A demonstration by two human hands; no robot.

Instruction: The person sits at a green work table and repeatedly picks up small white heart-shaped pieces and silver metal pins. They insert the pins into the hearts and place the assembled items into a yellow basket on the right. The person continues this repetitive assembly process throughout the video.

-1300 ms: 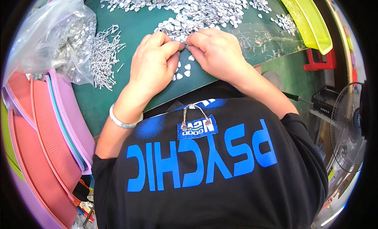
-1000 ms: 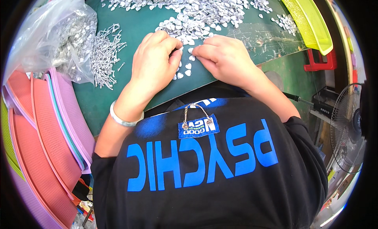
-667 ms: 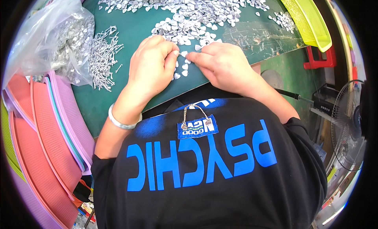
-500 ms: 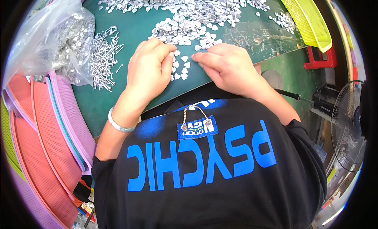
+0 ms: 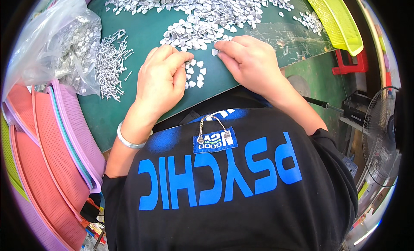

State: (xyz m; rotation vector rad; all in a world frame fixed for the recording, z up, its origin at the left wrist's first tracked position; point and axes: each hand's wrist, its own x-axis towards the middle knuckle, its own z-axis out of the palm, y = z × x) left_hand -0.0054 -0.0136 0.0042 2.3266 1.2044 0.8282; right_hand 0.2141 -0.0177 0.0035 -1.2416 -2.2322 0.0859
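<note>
Small silver heart-shaped pieces lie in a large pile (image 5: 224, 11) at the far side of the green table, with a smaller heap (image 5: 189, 34) closer in. Between my hands a few loose hearts (image 5: 199, 77) form a small group near the table edge. My left hand (image 5: 160, 78) is closed just left of them, fingers curled and index tip by the topmost ones; anything it grips is hidden. My right hand (image 5: 250, 63) has thumb and index finger together at a single heart piece (image 5: 214, 52), at the near edge of the heap.
A clear plastic bag (image 5: 77, 48) of hearts and a pile of small metal pins (image 5: 113, 65) lie at left. Pink and purple baskets (image 5: 60, 147) are stacked beside the table. At right are a yellow-green basket (image 5: 338, 24), a red stool (image 5: 350, 63) and a fan (image 5: 379, 136).
My right hand has moved slightly away from me, up to the heap's near edge, and a heart now shows at its fingertips. My left hand has shifted a little toward me.
</note>
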